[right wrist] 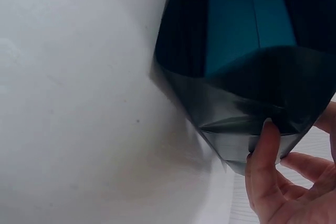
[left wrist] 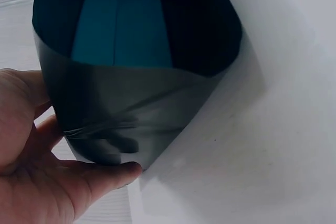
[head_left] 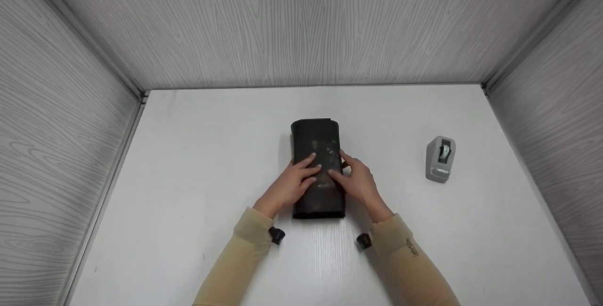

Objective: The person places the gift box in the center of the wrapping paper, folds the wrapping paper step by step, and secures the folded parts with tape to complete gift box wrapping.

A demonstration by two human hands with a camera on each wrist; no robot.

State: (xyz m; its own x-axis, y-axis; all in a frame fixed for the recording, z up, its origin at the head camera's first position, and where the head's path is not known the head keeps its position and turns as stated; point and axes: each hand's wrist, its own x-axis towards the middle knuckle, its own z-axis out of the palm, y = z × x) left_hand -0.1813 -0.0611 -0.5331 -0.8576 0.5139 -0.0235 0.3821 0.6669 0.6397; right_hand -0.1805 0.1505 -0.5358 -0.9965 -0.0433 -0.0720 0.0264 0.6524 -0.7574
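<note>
A black wrapping sheet [head_left: 318,139] forms a long flattened sleeve lying lengthwise on the table. Its near end gapes, showing a blue-green box [left wrist: 139,32] inside; the same box [right wrist: 233,30] shows in the right wrist view. My left hand [head_left: 287,185] holds the left side of the sleeve, with several fingers spread over its top face. From the right, my right hand [head_left: 359,180] grips the sheet, thumb on top and the index finger along the edge. The two hands lie close together, but apart. The sleeve hides its underside and most of the box.
A grey tape dispenser [head_left: 440,159] with a roll in it stands on the table's right side. The white table [head_left: 202,155] is bounded by wood-grain panels at the back [head_left: 301,28], left and right.
</note>
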